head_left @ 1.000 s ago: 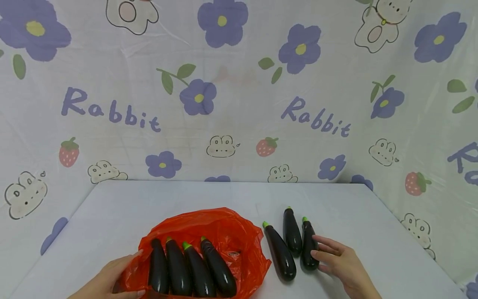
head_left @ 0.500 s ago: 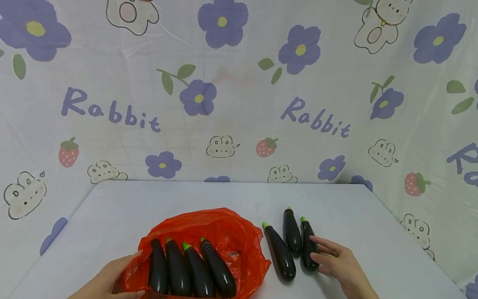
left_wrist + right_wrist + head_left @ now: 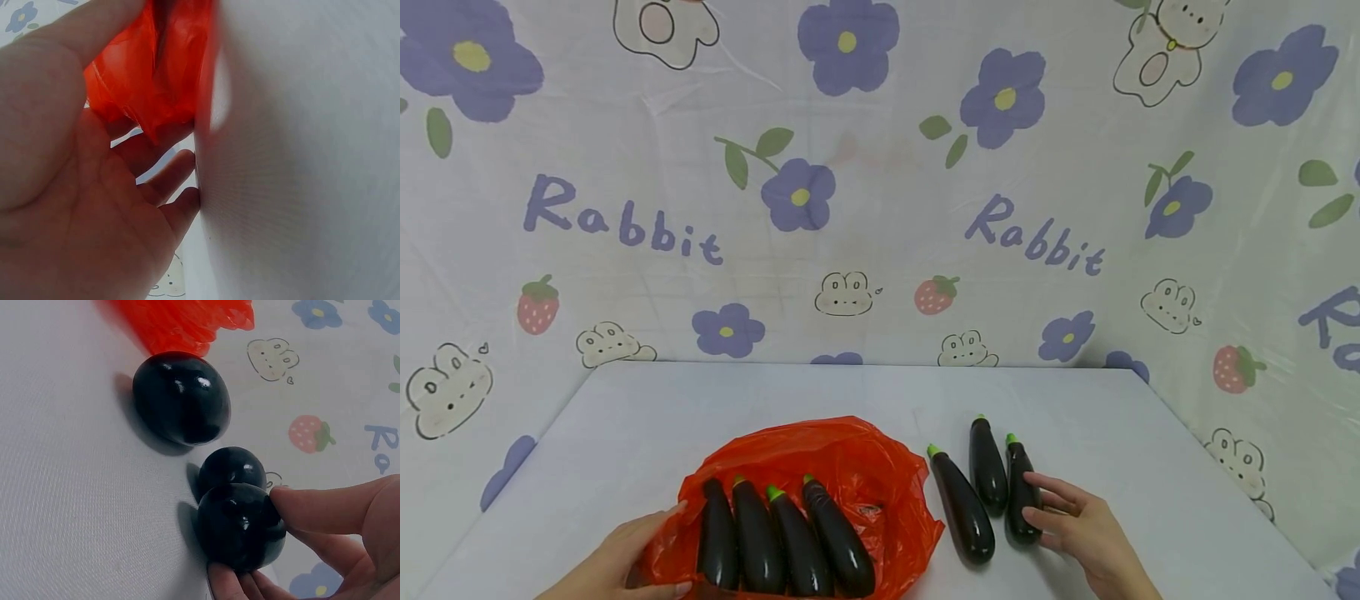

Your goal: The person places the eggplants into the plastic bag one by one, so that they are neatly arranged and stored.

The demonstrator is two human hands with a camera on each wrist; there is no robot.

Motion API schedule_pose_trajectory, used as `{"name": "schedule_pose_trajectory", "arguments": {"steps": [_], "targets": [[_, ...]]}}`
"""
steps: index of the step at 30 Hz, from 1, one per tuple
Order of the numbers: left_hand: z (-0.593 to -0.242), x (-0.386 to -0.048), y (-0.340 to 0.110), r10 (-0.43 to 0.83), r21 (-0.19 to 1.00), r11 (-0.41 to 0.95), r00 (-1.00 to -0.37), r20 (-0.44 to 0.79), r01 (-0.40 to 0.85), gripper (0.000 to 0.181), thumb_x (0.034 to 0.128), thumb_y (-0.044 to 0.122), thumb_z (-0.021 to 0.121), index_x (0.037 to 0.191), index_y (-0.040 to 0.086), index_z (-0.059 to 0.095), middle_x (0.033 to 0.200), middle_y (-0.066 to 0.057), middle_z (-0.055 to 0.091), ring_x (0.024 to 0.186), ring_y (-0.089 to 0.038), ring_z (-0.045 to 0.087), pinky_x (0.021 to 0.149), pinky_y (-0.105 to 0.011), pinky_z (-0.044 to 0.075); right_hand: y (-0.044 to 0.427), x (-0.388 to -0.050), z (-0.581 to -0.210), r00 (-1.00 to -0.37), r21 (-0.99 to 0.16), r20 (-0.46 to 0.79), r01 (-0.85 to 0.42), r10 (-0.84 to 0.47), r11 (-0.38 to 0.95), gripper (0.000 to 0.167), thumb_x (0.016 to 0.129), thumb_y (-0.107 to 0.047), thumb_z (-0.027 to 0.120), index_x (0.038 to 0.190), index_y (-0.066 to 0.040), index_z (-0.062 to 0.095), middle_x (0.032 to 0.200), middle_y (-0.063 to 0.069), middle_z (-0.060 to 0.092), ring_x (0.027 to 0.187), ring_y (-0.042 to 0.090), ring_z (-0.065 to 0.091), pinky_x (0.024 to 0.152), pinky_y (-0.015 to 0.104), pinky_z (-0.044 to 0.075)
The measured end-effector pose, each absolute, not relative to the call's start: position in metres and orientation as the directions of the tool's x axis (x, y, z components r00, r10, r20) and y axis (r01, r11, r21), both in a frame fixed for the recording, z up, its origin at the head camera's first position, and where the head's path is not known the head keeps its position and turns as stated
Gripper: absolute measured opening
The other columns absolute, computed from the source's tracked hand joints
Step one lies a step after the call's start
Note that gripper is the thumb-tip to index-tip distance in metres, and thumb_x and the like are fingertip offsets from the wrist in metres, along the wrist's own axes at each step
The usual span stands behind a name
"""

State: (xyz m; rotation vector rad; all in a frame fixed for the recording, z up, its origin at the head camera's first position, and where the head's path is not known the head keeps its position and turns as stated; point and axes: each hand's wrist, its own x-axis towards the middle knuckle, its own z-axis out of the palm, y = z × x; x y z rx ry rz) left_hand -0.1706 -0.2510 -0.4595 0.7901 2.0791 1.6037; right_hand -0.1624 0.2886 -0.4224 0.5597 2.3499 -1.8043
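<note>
My left hand (image 3: 617,557) grips the left side of an open red plastic bag (image 3: 880,450); in the left wrist view its thumb and fingers lie around the red film (image 3: 169,69). Several dark eggplants (image 3: 760,542) lie side by side inside the bag. To the right of the bag, three more eggplants rest on the table. My right hand (image 3: 1086,533) holds the rightmost eggplant (image 3: 1021,492) by its side. The right wrist view shows the thumb on one side of that eggplant's round end (image 3: 240,528) and the fingers on the other, partly hidden.
Left of the held eggplant lie another eggplant (image 3: 987,467) farther back and a larger one (image 3: 962,508) close to the bag. The white table (image 3: 700,396) ends against a patterned cloth backdrop (image 3: 880,208).
The right hand and the rightmost eggplant have shifted very slightly. The left hand, the bag and the other eggplants look the same.
</note>
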Motion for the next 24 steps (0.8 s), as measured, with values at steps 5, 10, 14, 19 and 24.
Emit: {"name": "schedule_pose_trajectory", "arguments": {"steps": [5, 10, 14, 19, 24], "targets": [[-0.4588, -0.17, -0.2503, 0.647, 0.961, 0.19, -0.762, 0.032, 0.202, 0.063, 0.0931, 0.007, 0.066, 0.148, 0.003, 0.035, 0.126, -0.02, 0.055, 0.105, -0.026, 0.064, 0.083, -0.037, 0.055, 0.289, -0.162, -0.4214, -0.924, -0.908, -0.321, 0.363, 0.208, 0.21, 0.061, 0.087, -0.009, 0.075, 0.144, -0.006, 0.051, 0.142, 0.038, 0.036, 0.119, 0.043, 0.053, 0.088, 0.052, 0.051], [-0.4582, -0.1701, -0.2494, 0.648, 0.963, 0.194, -0.761, 0.017, 0.186, 0.063, 0.0932, 0.008, 0.066, 0.148, 0.004, 0.035, 0.126, -0.022, 0.055, 0.105, -0.027, 0.064, 0.083, -0.037, 0.055, 0.291, -0.1634, -0.4222, -0.92, -0.902, -0.335, 0.376, 0.204, 0.213, 0.06, 0.087, -0.007, 0.074, 0.143, -0.007, 0.052, 0.143, 0.039, 0.033, 0.122, 0.044, 0.05, 0.087, 0.052, 0.052], [-0.4573, -0.1707, -0.2486, 0.637, 0.963, 0.21, -0.771, -0.002, 0.171, 0.063, 0.0929, 0.01, 0.067, 0.148, 0.005, 0.036, 0.126, -0.021, 0.055, 0.104, -0.026, 0.064, 0.082, -0.037, 0.056, 0.2923, -0.1631, -0.423, -0.922, -0.901, -0.337, 0.374, 0.19, 0.219, 0.058, 0.088, -0.005, 0.073, 0.142, -0.006, 0.053, 0.144, 0.038, 0.034, 0.122, 0.043, 0.05, 0.087, 0.051, 0.052], [-0.4583, -0.171, -0.2488, 0.636, 0.961, 0.213, -0.772, -0.001, 0.174, 0.064, 0.0925, 0.01, 0.068, 0.148, 0.004, 0.036, 0.125, -0.021, 0.055, 0.103, -0.027, 0.064, 0.082, -0.038, 0.056, 0.2925, -0.1612, -0.4219, -0.93, -0.906, -0.329, 0.36, 0.161, 0.224, 0.052, 0.09, -0.002, 0.068, 0.141, -0.005, 0.054, 0.145, 0.037, 0.032, 0.127, 0.045, 0.045, 0.09, 0.051, 0.051], [-0.4589, -0.1713, -0.2494, 0.637, 0.958, 0.217, -0.771, 0.006, 0.186, 0.065, 0.0925, 0.01, 0.068, 0.148, 0.004, 0.035, 0.125, -0.021, 0.055, 0.103, -0.026, 0.065, 0.081, -0.038, 0.056, 0.292, -0.1627, -0.4195, -0.924, -0.902, -0.352, 0.378, 0.15, 0.209, 0.051, 0.092, -0.004, 0.065, 0.142, -0.004, 0.052, 0.147, 0.038, 0.027, 0.133, 0.049, 0.035, 0.094, 0.053, 0.047]]}}
